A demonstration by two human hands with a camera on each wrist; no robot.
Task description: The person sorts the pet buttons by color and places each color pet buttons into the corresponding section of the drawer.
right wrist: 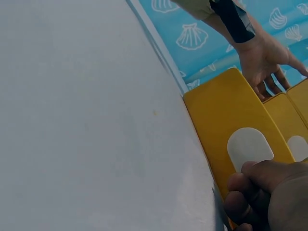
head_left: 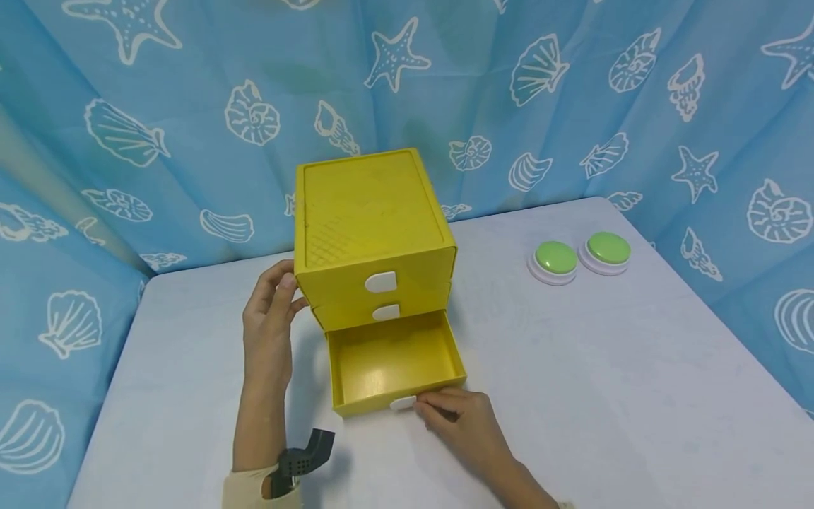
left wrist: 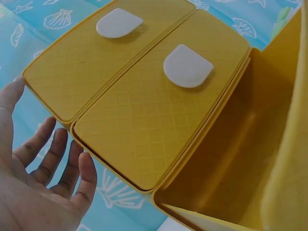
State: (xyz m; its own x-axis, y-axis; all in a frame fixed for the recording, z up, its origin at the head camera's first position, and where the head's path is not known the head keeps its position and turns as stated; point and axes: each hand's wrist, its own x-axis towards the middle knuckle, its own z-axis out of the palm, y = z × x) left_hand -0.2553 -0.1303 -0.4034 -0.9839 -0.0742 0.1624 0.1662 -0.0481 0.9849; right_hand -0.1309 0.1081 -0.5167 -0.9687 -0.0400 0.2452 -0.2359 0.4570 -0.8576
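Note:
A yellow drawer cabinet (head_left: 375,208) with three drawers stands on the table. Its upper two drawers (left wrist: 163,110) are closed, each with a white tab handle. The bottom drawer (head_left: 396,357) is pulled out, its bare yellow floor showing. At the cabinet's left side is my left hand (head_left: 270,318), thumb by the front edge and fingers loosely bent along the side; the left wrist view shows these fingers (left wrist: 60,149) spread. My right hand (head_left: 467,424) pinches the right end of the bottom drawer's white handle (right wrist: 248,147), thumb on its face and the other fingers curled.
Two green push buttons on white bases, one nearer (head_left: 556,257) and one farther right (head_left: 608,247), sit toward the back right of the white table (head_left: 604,396). A blue curtain (head_left: 445,92) with shell prints hangs right behind the cabinet and along both sides.

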